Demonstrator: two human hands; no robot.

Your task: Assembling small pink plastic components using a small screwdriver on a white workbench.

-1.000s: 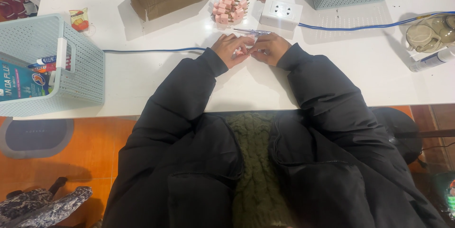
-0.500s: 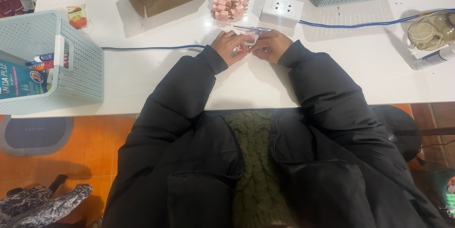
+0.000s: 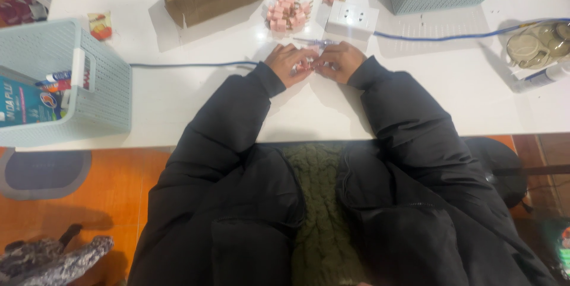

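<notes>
left hand (image 3: 288,64): rested on the white table (image 3: 196,102), fingers curled in around a small pink part (image 3: 304,66); wrist braced on the surface, judged to steady fine work.
right hand (image 3: 339,61): closed on the same part from the other side, fingertips met with the left.
small pink part: pinched between both hands, near table middle; mostly hidden, only a pale pink edge seen, shape cannot be told.
pile of pink plugs (image 3: 297,2): heaped just beyond the hands, within easy reach.
white socket block (image 3: 352,19): beside the pile, blue cable (image 3: 439,38) trailing right.
thin tool (image 3: 314,41): laid just ahead of the fingers.
</notes>
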